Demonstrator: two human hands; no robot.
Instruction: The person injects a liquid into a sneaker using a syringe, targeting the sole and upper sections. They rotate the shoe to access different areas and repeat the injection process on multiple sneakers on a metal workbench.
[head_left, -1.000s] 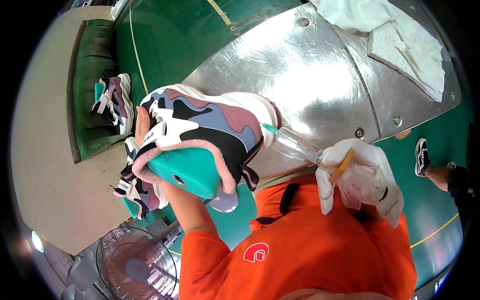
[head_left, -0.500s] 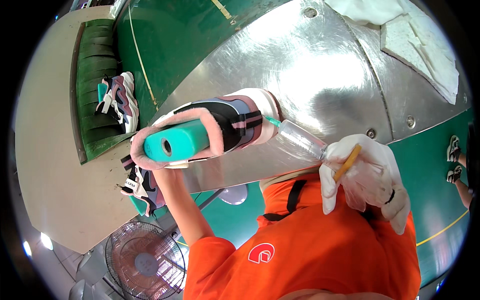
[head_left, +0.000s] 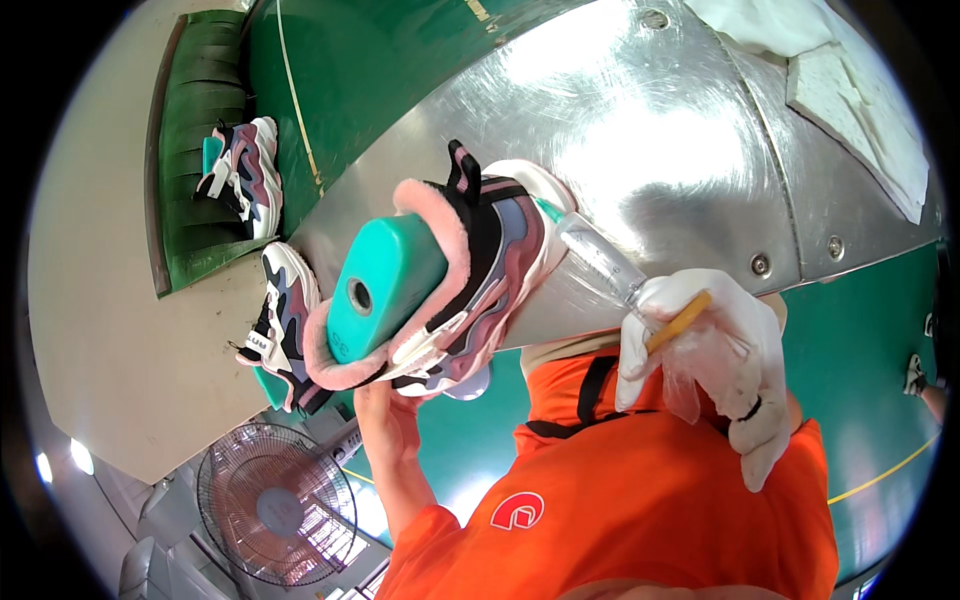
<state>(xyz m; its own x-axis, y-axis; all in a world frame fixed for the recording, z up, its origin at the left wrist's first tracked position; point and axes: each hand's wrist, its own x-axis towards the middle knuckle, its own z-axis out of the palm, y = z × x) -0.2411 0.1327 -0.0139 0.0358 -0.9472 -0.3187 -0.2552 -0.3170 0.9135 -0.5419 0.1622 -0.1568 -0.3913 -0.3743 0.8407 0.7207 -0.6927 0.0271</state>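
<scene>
In my left hand (head_left: 388,408), a multicoloured sneaker (head_left: 495,290) with pink fuzzy lining is gripped from beneath, its fingers mostly hidden behind it. A teal shoe last (head_left: 395,265) with a round hole fills the opening. My right hand (head_left: 745,335), in a white glove, is closed round a clear syringe (head_left: 605,262) with a green tip. That tip meets the heel, near where the upper joins the white sole. An orange stick-like piece (head_left: 680,321) and crumpled clear plastic film (head_left: 682,385) are also in the right hand; I cannot tell what the stick is.
Matching sneakers with lasts stand to the left, one (head_left: 255,180) on the green belt (head_left: 185,150), another (head_left: 285,320) beside the held shoe. Under the work lies a shiny metal tabletop (head_left: 690,215); white cloth (head_left: 860,120) rests at far right. A fan (head_left: 278,510) stands at lower left.
My left hand has tilted and turned the held sneaker, so its laced side now shows and its heel loop stands up. The syringe has shifted slightly left, staying at the heel.
</scene>
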